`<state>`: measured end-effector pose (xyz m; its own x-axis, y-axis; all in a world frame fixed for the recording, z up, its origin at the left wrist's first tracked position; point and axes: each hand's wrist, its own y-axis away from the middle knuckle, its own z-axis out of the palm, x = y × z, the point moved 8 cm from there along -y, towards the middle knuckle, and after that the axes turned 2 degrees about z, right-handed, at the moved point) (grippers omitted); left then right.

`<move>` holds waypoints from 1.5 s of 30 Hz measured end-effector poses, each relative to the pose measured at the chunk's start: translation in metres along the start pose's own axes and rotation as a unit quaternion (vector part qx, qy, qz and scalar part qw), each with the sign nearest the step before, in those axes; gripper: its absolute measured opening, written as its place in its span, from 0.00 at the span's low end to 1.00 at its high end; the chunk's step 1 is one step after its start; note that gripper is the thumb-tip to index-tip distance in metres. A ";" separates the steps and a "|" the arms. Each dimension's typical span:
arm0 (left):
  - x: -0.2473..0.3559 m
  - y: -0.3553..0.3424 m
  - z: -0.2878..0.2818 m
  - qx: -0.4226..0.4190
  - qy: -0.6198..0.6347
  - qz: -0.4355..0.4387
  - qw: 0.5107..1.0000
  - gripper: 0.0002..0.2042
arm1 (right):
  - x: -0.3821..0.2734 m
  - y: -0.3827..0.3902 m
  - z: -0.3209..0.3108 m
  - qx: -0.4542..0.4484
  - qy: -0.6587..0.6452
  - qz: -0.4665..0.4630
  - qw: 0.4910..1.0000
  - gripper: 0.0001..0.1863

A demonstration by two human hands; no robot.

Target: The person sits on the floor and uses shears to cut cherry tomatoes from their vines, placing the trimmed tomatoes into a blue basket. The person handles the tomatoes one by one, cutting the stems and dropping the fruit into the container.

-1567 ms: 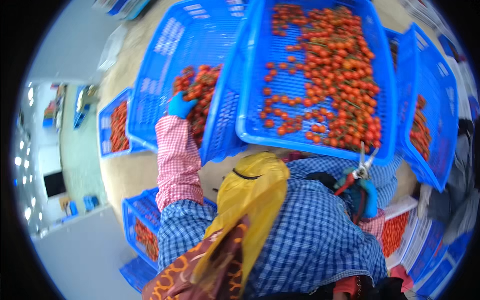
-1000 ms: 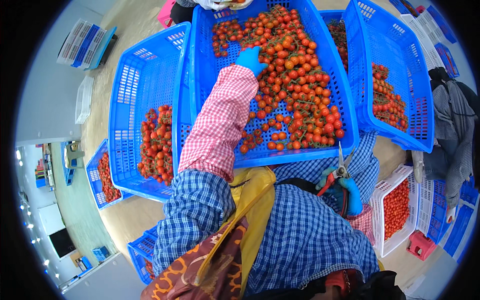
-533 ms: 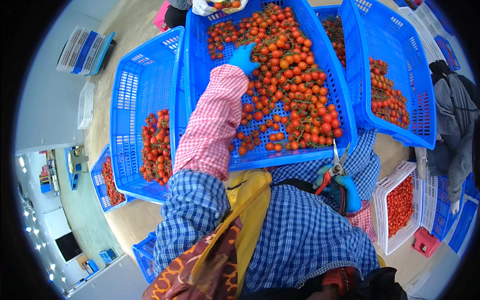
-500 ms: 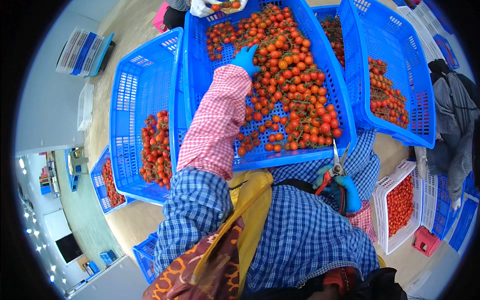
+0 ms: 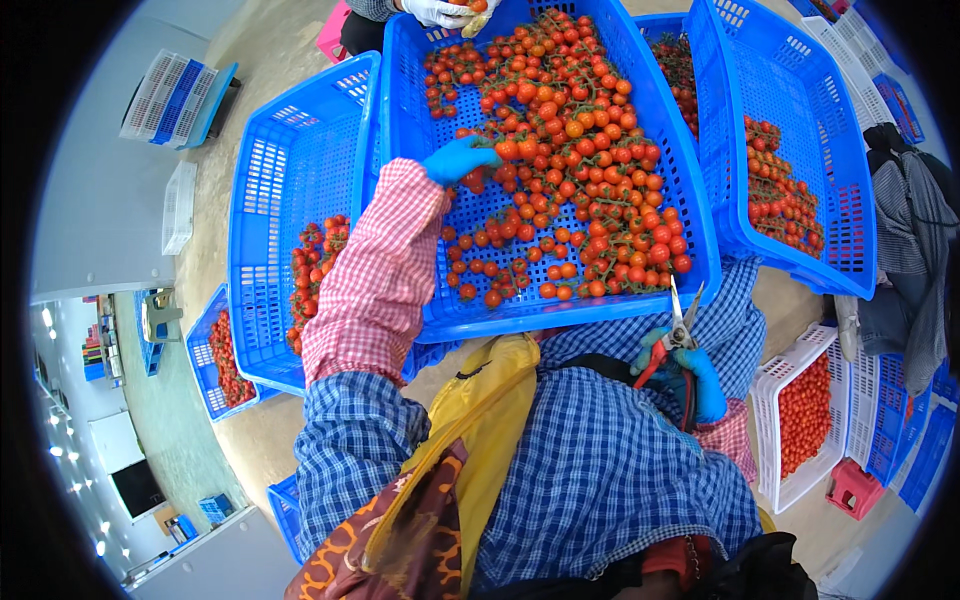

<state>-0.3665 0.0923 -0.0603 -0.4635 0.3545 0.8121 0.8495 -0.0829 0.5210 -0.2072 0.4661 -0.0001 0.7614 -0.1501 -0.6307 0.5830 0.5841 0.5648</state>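
A large blue perforated crate sits in front of me, with a heap of red and orange cherry tomatoes on the vine in it. Over its left part, my blue-gloved left hand is closed at the fingertips on a cherry tomato truss, partly hidden by the hand. My right hand, also gloved, rests low near my lap. It grips red-handled snips, whose blades point up toward the crate's near edge and stand apart.
A blue crate with tomatoes stands left, and another stands right. A white crate of loose tomatoes and a red stool are lower right. A person's white-gloved hand holds tomatoes at the far edge.
My left hand has come back left and nearer from the heap, with tomatoes at its fingers. The right hand with the snips has stayed nearly still. The view has shifted slightly.
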 end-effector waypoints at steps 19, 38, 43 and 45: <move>0.062 0.087 0.100 -0.272 0.703 0.110 0.648 0.30 | -0.002 0.002 0.014 -0.027 0.032 -0.004 0.999 0.25; 0.090 0.100 0.105 -0.215 0.612 0.268 0.713 0.44 | -0.001 0.001 0.020 -0.044 0.013 0.001 0.999 0.25; 0.099 0.105 0.112 -0.255 0.618 0.265 0.695 0.45 | 0.001 0.002 0.021 -0.035 -0.003 -0.001 0.999 0.26; 0.098 0.104 0.112 -0.262 0.631 0.252 0.685 0.45 | 0.003 0.001 0.019 -0.025 0.024 0.005 0.999 0.28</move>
<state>-0.2953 0.2230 0.0439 -0.2738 -0.9028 0.3318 0.9281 -0.3384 -0.1550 -0.1992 0.4513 0.0089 0.7520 -0.1072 -0.6503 0.5597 0.6251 0.5441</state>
